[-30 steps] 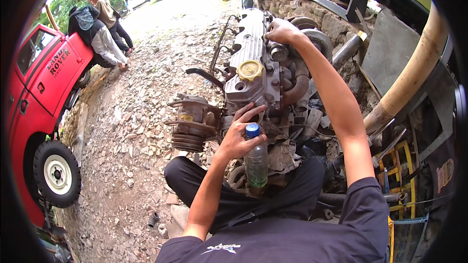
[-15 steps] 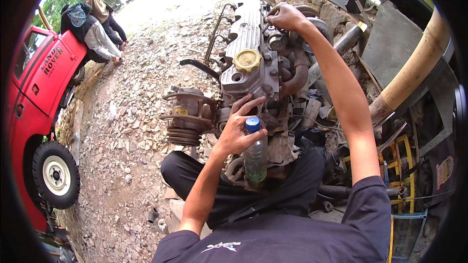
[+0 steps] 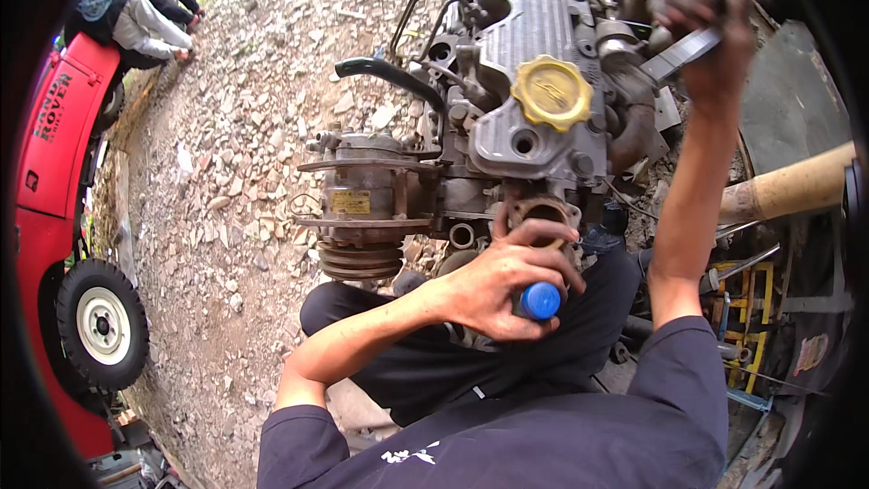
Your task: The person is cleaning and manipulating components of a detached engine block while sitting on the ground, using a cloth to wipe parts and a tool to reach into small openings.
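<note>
My left hand (image 3: 516,285) wraps round a clear plastic bottle with a blue cap (image 3: 540,301). From above I see mostly the cap; the bottle's body is hidden. Its fingertips are close to a round metal opening (image 3: 548,215) at the near end of the engine (image 3: 529,140). Atop the silver valve cover sits a yellow oil filler cap (image 3: 552,93), with a small open hole just below it. Over the engine's right side, my right hand (image 3: 711,41) is smeared by motion. A flat silvery piece (image 3: 681,56) shows against its palm; whether it is held is unclear.
A belt-driven unit with a grooved pulley (image 3: 360,263) juts out left of the engine. Broken stones cover the ground. A red vehicle (image 3: 54,172) stands at far left, with two people beyond it. On the right are a bamboo pole (image 3: 787,190) and a yellow crate (image 3: 747,308).
My view has moved closer to the engine. The right hand has left the valve cover's edge and swung right. The left hand has carried the bottle right and tilted its cap toward me.
</note>
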Demonstrator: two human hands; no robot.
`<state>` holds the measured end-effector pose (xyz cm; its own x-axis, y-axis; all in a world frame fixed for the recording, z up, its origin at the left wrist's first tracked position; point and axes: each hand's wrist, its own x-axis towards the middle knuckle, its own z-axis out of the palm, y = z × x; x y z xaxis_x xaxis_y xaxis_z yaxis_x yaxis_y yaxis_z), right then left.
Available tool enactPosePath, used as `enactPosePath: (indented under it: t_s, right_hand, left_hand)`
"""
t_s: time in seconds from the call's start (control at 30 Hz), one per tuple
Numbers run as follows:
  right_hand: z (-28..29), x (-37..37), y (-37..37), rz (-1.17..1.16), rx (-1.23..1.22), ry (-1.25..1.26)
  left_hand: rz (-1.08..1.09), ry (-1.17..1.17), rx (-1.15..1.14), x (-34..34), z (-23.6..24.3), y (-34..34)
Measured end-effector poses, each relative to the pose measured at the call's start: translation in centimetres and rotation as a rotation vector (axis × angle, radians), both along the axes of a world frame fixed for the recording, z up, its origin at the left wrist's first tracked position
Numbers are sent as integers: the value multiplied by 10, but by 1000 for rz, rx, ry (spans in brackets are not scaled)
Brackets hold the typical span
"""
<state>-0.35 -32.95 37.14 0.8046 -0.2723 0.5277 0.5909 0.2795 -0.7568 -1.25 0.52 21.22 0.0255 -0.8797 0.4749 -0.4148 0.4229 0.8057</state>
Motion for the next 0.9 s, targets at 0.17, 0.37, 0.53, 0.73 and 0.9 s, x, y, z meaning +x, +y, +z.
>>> enactPosePath:
  t_s: [0.17,0.37,0.53,0.73,0.9]
  right_hand:
    - [-19,-78,1,-23,139,79]
    - [-176,-204,15,-708,789,599]
    - [-417,-249,82,-800,208,1622]
    - [-479,-213,140,-413,-608,1845]
    - [-347,-208,112,-60,-321,2063]
  left_hand:
    - [-39,34,80,5,11,8]
    - [5,-21,238,16,28,12]
    - [-36,97,359,19,52,1]
    - [31,171,485,23,61,-6]
    - [250,328,538,15,85,9]
